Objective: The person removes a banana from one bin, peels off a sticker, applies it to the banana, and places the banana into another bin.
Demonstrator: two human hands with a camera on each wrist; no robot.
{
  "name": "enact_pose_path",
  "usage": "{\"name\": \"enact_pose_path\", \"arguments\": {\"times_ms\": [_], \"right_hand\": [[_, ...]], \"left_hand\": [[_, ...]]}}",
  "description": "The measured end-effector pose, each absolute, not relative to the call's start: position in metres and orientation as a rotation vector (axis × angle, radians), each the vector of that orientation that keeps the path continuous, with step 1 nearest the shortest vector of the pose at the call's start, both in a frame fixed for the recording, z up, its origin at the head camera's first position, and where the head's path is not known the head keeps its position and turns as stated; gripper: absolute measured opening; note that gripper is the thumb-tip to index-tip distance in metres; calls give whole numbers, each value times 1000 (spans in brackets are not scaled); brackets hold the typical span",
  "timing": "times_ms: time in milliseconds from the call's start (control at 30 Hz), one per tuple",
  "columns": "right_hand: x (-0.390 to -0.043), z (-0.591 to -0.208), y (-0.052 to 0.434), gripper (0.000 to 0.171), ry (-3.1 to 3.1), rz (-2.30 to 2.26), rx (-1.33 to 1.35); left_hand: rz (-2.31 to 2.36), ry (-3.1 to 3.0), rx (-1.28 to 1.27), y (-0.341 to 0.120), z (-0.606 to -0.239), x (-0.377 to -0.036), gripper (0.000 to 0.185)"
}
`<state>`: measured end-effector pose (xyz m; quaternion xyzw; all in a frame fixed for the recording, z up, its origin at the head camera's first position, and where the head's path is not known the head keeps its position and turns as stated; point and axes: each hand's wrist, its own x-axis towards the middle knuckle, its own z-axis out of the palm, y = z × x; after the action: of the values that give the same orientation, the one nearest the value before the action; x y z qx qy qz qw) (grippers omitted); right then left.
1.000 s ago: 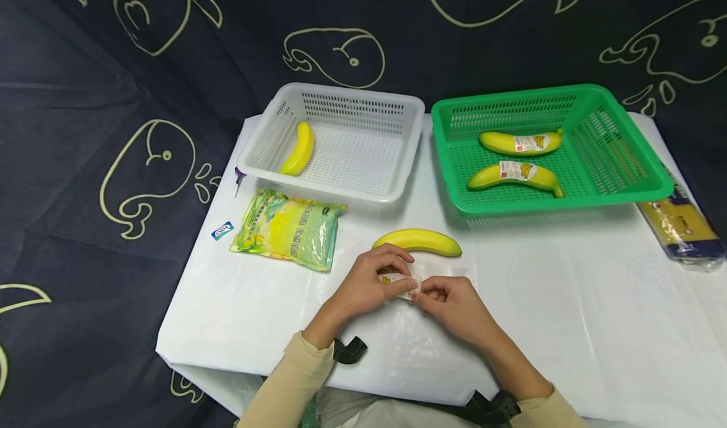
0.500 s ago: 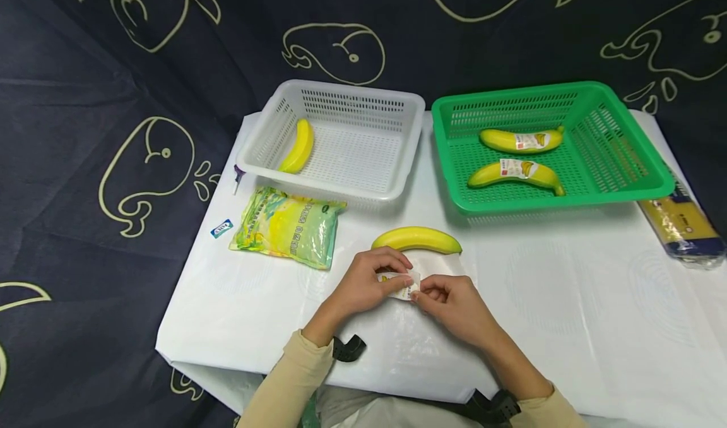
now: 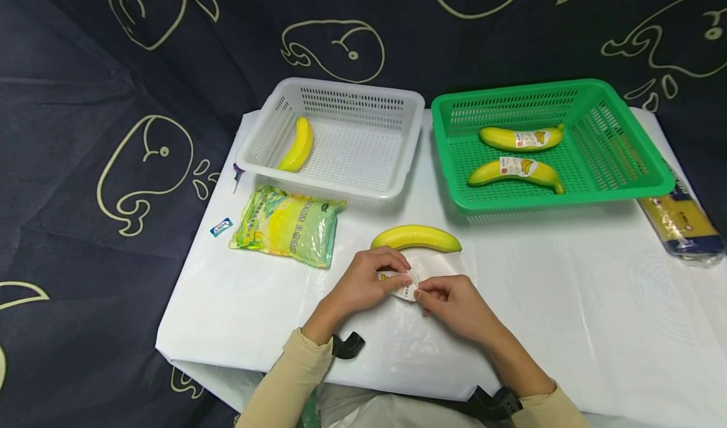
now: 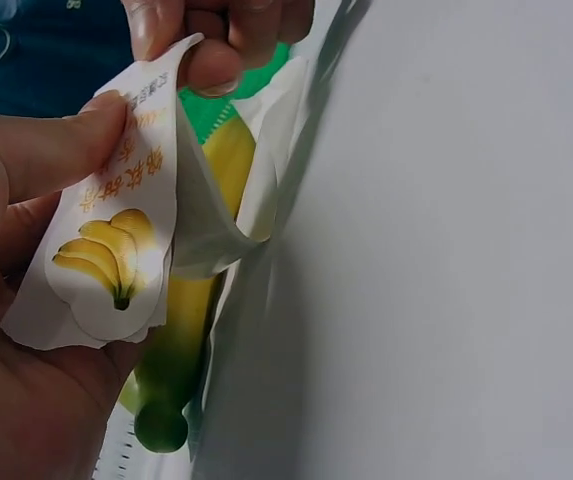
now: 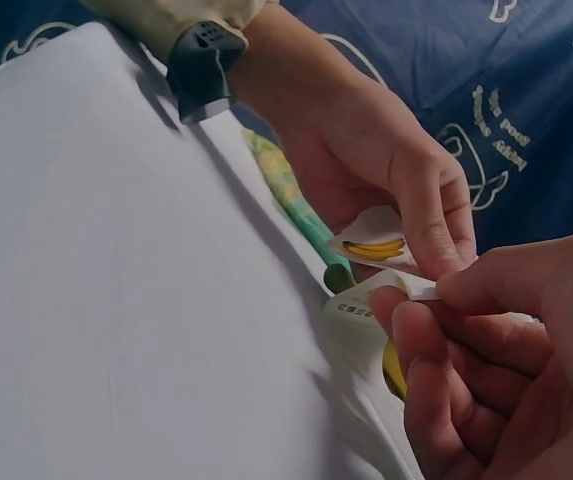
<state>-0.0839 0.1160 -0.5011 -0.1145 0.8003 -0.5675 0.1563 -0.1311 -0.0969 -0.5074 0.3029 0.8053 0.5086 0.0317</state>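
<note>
Head view: both hands, left hand (image 3: 363,283) and right hand (image 3: 454,305), pinch a banana sticker (image 3: 402,285) near the table's front edge; the loose banana (image 3: 416,238) lies crosswise just beyond them.

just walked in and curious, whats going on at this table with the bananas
A person is peeling a banana sticker off its backing sheet, pinching it between the left hand and right hand. An unlabelled banana lies just beyond the hands. The green basket holds two stickered bananas; the white basket holds one plain banana.
</note>
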Motion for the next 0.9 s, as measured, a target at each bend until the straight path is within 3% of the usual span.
{"name": "enact_pose_path", "arguments": {"times_ms": [900], "right_hand": [[-79,-494,124,9,2143,-1639,-578]], "left_hand": [[1465,2158,1042,-106,-501,-128,9]]}}
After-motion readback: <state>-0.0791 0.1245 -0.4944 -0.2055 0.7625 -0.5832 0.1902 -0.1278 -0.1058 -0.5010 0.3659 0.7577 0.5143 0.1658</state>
